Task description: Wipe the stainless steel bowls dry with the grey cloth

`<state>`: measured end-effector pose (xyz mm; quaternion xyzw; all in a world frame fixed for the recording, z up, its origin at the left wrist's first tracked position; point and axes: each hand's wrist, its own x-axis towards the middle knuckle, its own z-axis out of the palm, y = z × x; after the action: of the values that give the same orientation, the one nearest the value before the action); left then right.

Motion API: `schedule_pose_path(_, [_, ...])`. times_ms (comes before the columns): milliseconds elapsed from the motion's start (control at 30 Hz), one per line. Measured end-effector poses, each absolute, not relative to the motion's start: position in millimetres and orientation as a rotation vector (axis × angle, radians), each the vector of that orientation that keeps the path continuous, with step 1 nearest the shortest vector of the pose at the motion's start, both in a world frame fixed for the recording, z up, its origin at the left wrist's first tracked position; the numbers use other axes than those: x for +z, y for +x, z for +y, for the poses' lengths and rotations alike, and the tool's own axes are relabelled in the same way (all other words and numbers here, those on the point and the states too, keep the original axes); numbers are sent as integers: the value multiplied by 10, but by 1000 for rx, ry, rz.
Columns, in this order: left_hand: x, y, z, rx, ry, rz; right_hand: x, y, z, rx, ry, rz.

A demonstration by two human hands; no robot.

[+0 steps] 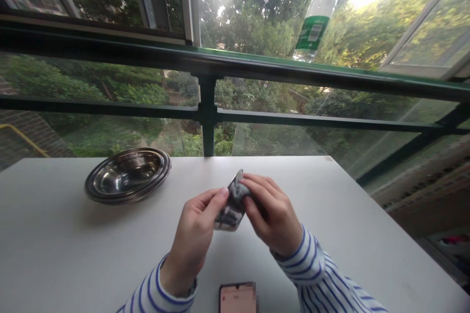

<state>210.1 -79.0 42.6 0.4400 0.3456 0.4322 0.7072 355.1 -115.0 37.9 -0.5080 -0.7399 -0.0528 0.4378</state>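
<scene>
My left hand [196, 234] pinches the left edge of a small, shiny silver dish-like piece [228, 220], held tilted above the white table [121, 249]. Its exact kind I cannot make out. A crumpled grey cloth [238, 193] lies against the shiny surface. My right hand [273, 210] has its fingers curled over this cloth, pressing it on the piece from the right. Both hands meet near the middle of the view. Part of the piece is hidden behind the cloth and fingers.
At the left of the table stands a stack of shiny steel bowls [128, 176]. A phone [237, 298] lies at the near edge, between my forearms. Beyond the table runs a dark green railing [147, 56], with a clear bottle with a green label [314, 29] on it.
</scene>
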Motion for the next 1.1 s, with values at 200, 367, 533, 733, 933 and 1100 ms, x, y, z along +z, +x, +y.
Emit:
schedule_pose_path(200, [408, 2100, -787, 982, 981, 792, 419, 3502, -1211, -184, -1246, -1958])
schedule_pose_path(367, [405, 2097, -789, 953, 1000, 783, 402, 3549, -1172, -128, -1289, -1891])
schedule_pose_path(533, [423, 2096, -812, 944, 1056, 813, 379, 3647, -1110, 48, -1395, -1753])
schedule_pose_path(733, [409, 2086, -787, 986, 993, 789, 440, 3530, -1226, -125, -1157, -2000])
schedule_pose_path(933, [437, 2102, -800, 965, 1020, 824, 358, 3630, -1100, 92, -1339, -1726])
schedule_pose_path(1100, [415, 2105, -790, 985, 974, 816, 368, 3557, -1166, -73, -1230, -1919])
